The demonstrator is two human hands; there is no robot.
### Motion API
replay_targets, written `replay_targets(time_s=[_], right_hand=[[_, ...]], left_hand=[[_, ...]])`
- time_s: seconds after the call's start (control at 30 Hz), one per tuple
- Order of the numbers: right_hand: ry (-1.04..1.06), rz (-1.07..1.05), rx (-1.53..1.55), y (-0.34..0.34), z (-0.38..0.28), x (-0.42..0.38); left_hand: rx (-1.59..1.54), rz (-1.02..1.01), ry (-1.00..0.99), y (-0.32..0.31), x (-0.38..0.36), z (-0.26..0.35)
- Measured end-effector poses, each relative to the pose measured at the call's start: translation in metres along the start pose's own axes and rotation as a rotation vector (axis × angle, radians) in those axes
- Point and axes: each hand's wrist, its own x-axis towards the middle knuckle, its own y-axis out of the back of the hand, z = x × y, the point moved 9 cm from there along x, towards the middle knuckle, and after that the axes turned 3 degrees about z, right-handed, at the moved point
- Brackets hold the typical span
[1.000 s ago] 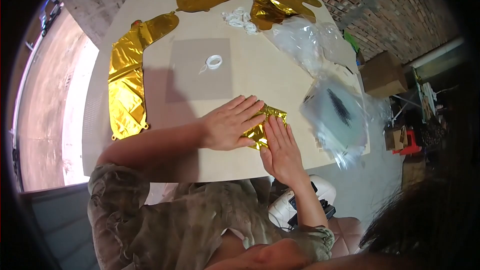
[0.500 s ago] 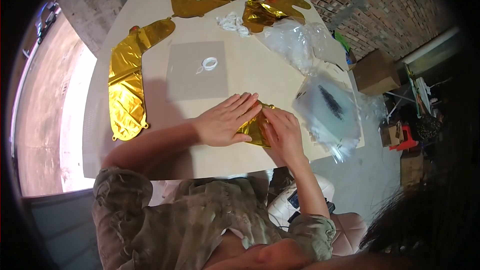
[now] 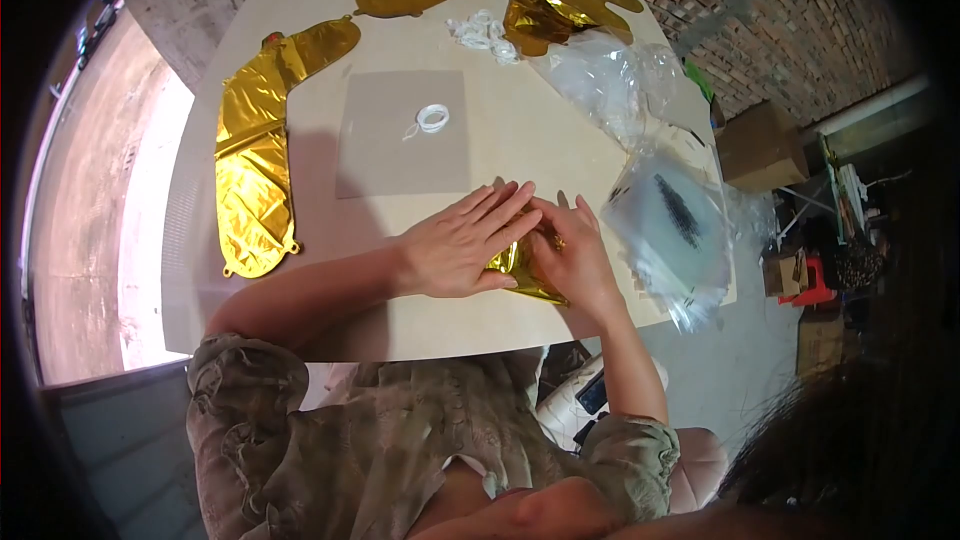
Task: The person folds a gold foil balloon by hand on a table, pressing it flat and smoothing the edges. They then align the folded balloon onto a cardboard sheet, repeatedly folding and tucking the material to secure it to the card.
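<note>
- Folded gold foil [image 3: 526, 278], on desk [image 3: 440, 325], partly covered by left fingers [image 3: 505, 210], touching right fingers [image 3: 552, 218].
- Left fingers: slightly spread, laid flat.
- Right fingers: bent, tips partly hidden; pinch impossible to tell.
- Clear plastic bag [image 3: 600, 75]: crumpled, contents unclear.
- Clear sleeves [image 3: 665, 250]: stacked, dark patch showing.
- Cardboard box [image 3: 765, 145]: beyond desk edge, contents hidden.
</note>
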Motion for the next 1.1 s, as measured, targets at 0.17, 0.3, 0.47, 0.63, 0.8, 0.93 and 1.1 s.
replay_targets(time_s=[0.17, 0.3, 0.47, 0.63, 0.8, 0.93, 1.1], right_hand=[[-0.286, -0.065, 0.474, -0.017, 0.029, 0.002], [-0.331, -0.077, 0.305, -0.012, 0.027, 0.007], [-0.423, -0.152, 0.166, -0.007, 0.025, 0.014], [-0.407, -0.207, 0.197, -0.01, 0.028, 0.014], [-0.413, -0.269, 0.392, -0.013, 0.021, 0.012], [-0.384, -0.23, 0.56, -0.016, 0.023, 0.01], [-0.462, -0.245, 0.375, -0.015, 0.034, 0.012]], left_hand=[[0.019, 0.001, -0.01, -0.001, 0.0, 0.0], [0.013, -0.002, -0.01, 0.0, 0.001, 0.001], [0.014, -0.019, 0.029, 0.001, 0.001, -0.001], [0.011, -0.022, 0.028, 0.001, 0.001, 0.0], [-0.001, -0.015, 0.037, -0.002, 0.0, -0.002], [0.009, 0.0, 0.032, -0.001, 0.0, -0.002], [0.025, -0.002, 0.039, -0.002, 0.0, -0.002]])
